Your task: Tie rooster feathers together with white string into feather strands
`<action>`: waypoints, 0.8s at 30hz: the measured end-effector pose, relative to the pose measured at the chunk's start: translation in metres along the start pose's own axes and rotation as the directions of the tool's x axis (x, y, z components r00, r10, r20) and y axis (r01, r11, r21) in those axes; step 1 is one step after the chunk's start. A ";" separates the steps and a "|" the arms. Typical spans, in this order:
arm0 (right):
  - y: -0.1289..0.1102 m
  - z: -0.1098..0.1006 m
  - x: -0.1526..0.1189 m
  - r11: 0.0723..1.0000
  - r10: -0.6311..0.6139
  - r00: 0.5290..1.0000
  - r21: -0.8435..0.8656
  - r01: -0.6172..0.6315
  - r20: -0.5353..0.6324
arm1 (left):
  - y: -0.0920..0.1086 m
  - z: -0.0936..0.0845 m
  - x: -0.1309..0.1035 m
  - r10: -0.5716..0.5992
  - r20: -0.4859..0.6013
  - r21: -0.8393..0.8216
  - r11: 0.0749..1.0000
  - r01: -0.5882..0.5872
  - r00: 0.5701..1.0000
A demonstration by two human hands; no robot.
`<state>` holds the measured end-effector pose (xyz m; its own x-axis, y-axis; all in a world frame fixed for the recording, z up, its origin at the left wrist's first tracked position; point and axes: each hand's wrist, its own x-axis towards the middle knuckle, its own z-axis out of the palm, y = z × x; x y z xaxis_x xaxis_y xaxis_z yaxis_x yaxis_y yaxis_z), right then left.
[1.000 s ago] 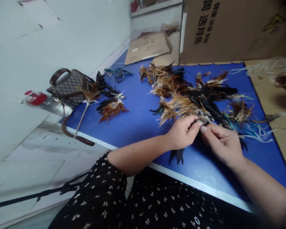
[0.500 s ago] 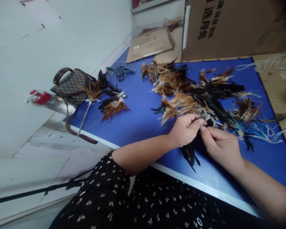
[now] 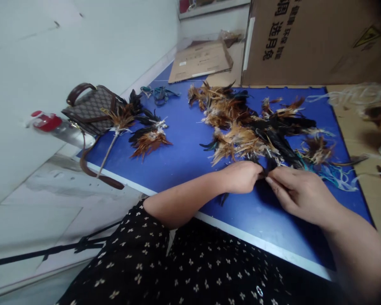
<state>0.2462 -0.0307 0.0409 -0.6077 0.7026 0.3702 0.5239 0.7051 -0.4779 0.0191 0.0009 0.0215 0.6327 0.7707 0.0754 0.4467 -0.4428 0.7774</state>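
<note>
Brown and tan feathers (image 3: pixel 241 142) lie in a pile on the blue table (image 3: pixel 180 169), with black feathers (image 3: pixel 282 142) beside them on the right. At the near edge of this pile, my left hand (image 3: pixel 243 176) is closed, and dark feather tips show below it. My right hand (image 3: pixel 300 190) meets it from the right, thumb and forefinger pinched. Both hands seem to grip a small dark feather piece between them, partly hidden by the fingers. Blue and white strings (image 3: pixel 336 176) lie right of the hands.
On the left are a patterned handbag (image 3: pixel 93 106), a bottle with a red cap (image 3: pixel 62 129) and a small feather bundle (image 3: pixel 150 140). Flat cardboard (image 3: pixel 200 61) and a large carton (image 3: pixel 307 46) stand at the back. A stick (image 3: pixel 108 154) crosses the left table edge.
My left hand has turned over, its back now facing up and its fingers more hidden. The black feathers that hung below the hands are mostly out of sight. The view has shifted slightly.
</note>
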 end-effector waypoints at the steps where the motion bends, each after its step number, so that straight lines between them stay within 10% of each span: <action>1: 0.003 -0.005 -0.001 0.999 0.009 1.000 0.042 -0.009 0.015 | 0.005 0.000 -0.003 0.034 0.060 0.007 0.999 -0.034 0.998; 5: 0.012 -0.014 0.000 0.931 0.179 0.983 0.319 -0.180 0.033 | 0.014 -0.002 -0.006 0.208 0.141 -0.219 0.960 -0.174 0.968; 9: 0.005 -0.004 0.003 0.855 0.341 0.937 0.436 -0.279 -0.070 | 0.008 -0.001 -0.001 0.119 -0.154 -0.478 0.860 -0.180 0.981; 13: -0.015 0.019 0.005 0.879 0.331 0.926 0.416 -0.233 -0.180 | 0.005 0.012 0.004 -0.010 -0.319 -0.575 0.797 -0.186 0.948; 24: -0.028 0.043 0.007 0.980 0.161 0.921 0.166 -0.107 -0.356 | 0.007 0.031 0.009 -0.223 -0.317 -0.622 0.783 -0.025 0.922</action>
<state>0.2013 -0.0495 0.0224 -0.2629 0.7945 0.5474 0.4797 0.5999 -0.6403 0.0477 -0.0092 0.0077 0.2829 0.9545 0.0944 -0.0591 -0.0809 0.9950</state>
